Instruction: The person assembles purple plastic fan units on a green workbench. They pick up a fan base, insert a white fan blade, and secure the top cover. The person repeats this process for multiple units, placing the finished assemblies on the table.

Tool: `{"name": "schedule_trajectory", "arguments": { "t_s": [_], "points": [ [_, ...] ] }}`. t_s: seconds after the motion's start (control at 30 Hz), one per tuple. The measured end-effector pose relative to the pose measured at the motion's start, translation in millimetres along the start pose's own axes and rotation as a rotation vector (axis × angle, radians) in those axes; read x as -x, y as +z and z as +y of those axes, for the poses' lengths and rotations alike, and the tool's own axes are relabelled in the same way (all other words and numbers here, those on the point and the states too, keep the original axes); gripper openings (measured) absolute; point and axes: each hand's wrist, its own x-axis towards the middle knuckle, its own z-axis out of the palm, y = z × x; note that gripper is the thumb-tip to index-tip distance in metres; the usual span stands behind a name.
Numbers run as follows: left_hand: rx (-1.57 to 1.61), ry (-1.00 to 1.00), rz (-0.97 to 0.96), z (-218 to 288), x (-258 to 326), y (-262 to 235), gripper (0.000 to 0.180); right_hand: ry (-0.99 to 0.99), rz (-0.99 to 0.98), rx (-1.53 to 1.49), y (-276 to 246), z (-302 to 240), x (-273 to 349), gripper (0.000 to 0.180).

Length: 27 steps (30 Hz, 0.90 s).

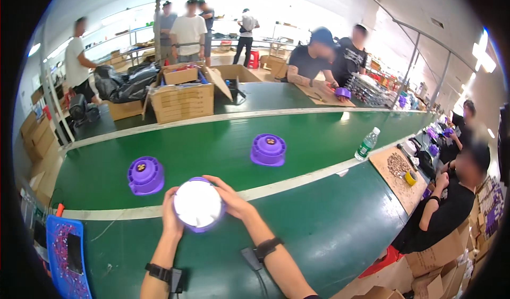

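Between both my hands is a round purple plastic housing [198, 205] with a bright white disc-shaped face turned up. My left hand [171, 215] is wrapped along its left side, and my right hand [231, 198] grips its upper right edge. The underside of this housing is hidden. Beyond it, on the green conveyor belt, a purple housing [145, 177] stands to the left with a small brass-coloured centre. A similar purple housing [268, 151] sits farther right on the belt. Each wrist carries a black strap with a small device.
A blue tray [57, 230] of small wired parts lies at the left. At the right are a water bottle [367, 144] and a board [380, 166] with small parts and yellow tape [410, 178]. Cardboard boxes [183, 103] stand beyond the belt. Co-workers sit at right and far side.
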Motion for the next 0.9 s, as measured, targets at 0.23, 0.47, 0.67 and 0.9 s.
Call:
{"name": "schedule_trajectory", "arguments": {
  "t_s": [0.23,0.47,0.67,0.9],
  "points": [
    [-0.041,0.083,-0.089,-11,-7,-6,0.039,0.073,0.334,-0.024,17,-6,-2,0.038],
    [-0.311,0.19,-0.171,-9,3,2,0.039,-0.003,0.368,0.366,45,-49,15,0.042],
    [-0.263,0.179,-0.273,-3,7,0,0.046,0.058,0.395,0.488,61,-65,23,0.046],
    [-0.246,0.131,-0.251,-6,4,3,0.046,-0.047,0.36,0.501,51,-64,24,0.042]
  ]
}}
